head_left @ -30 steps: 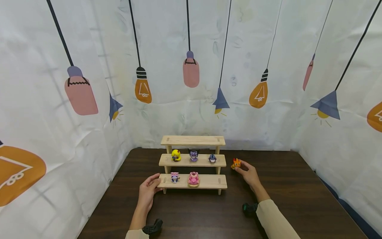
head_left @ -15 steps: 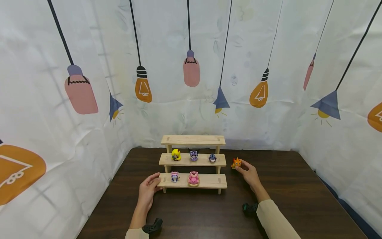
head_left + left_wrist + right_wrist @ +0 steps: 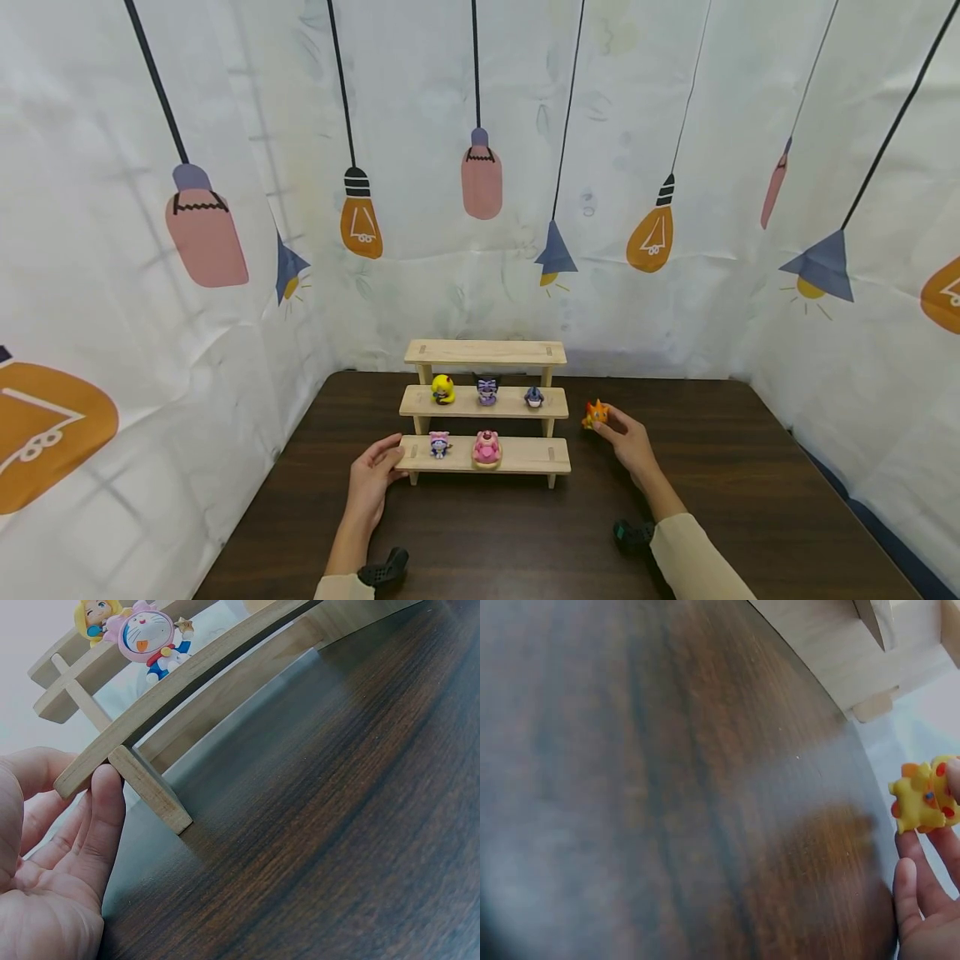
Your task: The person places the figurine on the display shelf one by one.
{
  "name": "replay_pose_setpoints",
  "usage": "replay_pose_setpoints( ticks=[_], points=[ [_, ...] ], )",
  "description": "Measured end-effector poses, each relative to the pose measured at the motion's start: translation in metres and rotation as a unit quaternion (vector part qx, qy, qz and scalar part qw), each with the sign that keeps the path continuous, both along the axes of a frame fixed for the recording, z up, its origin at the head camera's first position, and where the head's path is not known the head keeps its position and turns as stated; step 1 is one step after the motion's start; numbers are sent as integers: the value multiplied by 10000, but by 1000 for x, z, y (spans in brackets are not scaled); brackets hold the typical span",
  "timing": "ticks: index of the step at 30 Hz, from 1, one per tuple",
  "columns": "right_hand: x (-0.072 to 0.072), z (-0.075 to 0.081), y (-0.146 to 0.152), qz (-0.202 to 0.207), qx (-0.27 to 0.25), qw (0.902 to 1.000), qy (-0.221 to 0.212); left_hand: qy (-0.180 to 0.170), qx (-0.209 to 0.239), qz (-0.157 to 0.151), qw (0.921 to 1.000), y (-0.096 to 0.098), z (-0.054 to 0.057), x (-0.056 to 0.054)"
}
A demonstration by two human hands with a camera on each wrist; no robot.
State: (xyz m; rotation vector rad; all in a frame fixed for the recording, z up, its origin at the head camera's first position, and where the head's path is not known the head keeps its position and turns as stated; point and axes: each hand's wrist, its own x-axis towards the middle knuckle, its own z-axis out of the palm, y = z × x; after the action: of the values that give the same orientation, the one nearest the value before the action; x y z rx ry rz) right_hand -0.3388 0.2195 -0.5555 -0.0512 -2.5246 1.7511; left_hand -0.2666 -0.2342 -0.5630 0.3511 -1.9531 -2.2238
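Observation:
A three-tier wooden display stand (image 3: 525,454) stands on the dark table. My left hand (image 3: 369,479) pinches the left end of its lowest step; in the left wrist view the thumb lies over the board and the fingers below it. Off the stand's right side, my right hand (image 3: 632,442) holds a small orange figurine (image 3: 596,413) between thumb and fingers. In the right wrist view this figurine (image 3: 915,799) shows yellow with red spots. A pink-hooded figurine (image 3: 439,444) and a pink bear figurine (image 3: 487,448) occupy the lowest step.
The middle step carries a yellow-haired figurine (image 3: 442,389), a purple figurine with dark ears (image 3: 487,391) and a small blue figurine (image 3: 533,397). The top step (image 3: 485,352) is bare wood. A lamp-print curtain (image 3: 480,283) hangs behind the table (image 3: 720,467).
The right hand and its figurine shift very slightly to the right and down. The left hand keeps its place on the stand.

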Motion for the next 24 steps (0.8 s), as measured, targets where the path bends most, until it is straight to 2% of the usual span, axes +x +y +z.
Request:
replay_pose_setpoints(
  ticks=[16, 24],
  points=[
    [27, 15, -2, -62, 234, 9990, 372, 65, 94, 8, 9999, 1, 0, -1],
    [38, 26, -2, 111, 238, 9977, 627, 54, 70, 3, 10000, 1, 0, -1]
  ],
)
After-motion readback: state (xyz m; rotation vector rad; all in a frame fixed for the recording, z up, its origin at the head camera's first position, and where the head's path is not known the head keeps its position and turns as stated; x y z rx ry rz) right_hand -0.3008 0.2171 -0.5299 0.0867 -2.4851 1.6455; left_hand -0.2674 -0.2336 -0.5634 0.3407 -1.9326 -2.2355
